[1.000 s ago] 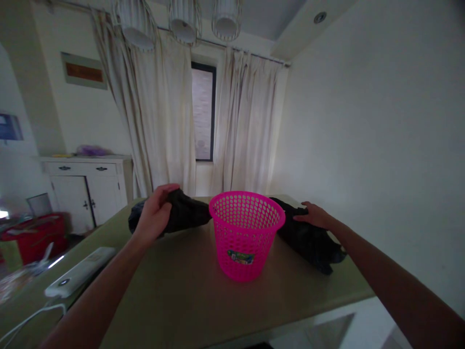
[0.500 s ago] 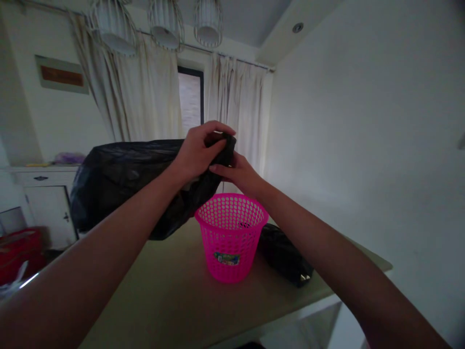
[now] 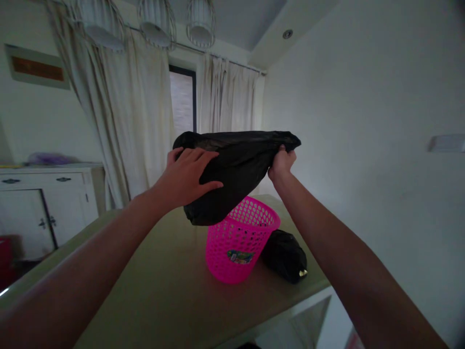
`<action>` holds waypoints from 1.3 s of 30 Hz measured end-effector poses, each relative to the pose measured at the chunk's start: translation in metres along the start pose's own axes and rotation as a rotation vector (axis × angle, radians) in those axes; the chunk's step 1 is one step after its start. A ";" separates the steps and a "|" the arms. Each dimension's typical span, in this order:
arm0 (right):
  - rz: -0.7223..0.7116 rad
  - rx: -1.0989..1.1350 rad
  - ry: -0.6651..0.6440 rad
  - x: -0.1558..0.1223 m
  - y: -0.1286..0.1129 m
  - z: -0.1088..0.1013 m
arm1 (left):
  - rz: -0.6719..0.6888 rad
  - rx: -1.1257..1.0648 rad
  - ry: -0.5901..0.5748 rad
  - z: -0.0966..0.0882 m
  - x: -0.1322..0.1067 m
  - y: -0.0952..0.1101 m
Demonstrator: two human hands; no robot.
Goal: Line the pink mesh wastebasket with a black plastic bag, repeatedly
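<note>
A black plastic garbage bag [image 3: 236,160] is stretched sideways in the air above a pink mesh wastebasket [image 3: 232,257]. My right hand [image 3: 282,162] is closed around its narrow, bunched right end. My left hand [image 3: 189,177] lies against the bag's left part, with fingers and thumb spread apart; the tips of some fingers are hard to make out. The lower left of the bag hangs in front of the basket's rim and hides part of it. The basket leans slightly to the right and has a colourful label on its front.
Right of the basket, a black plastic bundle [image 3: 285,257] with a small yellowish bit lies on the greenish table [image 3: 163,291], near its edge. A white cabinet [image 3: 69,203] stands at the far left, curtains [image 3: 145,121] behind. Lamps [image 3: 156,24] hang overhead.
The bag has swung rightward, and its bunched end went right with my right hand. My left hand has let go of that end and spread over the bag. The basket has tipped slightly.
</note>
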State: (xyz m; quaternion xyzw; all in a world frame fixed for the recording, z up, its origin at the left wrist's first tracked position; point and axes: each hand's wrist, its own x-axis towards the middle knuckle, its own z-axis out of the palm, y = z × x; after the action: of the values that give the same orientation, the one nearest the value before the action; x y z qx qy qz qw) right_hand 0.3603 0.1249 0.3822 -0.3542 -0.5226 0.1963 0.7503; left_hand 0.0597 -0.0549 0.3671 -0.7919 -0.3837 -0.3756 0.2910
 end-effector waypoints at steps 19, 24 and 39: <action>0.203 0.277 -0.802 -0.070 -0.056 0.079 | -0.317 0.327 0.229 -0.033 -0.012 -0.061; 0.015 0.546 -0.589 -0.053 -0.109 0.084 | -0.346 0.009 0.500 -0.080 0.003 -0.050; -0.269 0.073 -0.057 0.002 -0.070 -0.012 | -0.224 -0.034 0.244 0.021 0.016 -0.042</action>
State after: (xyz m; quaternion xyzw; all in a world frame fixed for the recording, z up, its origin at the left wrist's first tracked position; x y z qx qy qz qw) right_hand 0.3670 0.0753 0.4323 -0.2477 -0.5791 0.1229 0.7669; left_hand 0.0391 -0.0102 0.3758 -0.6975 -0.4250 -0.5055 0.2781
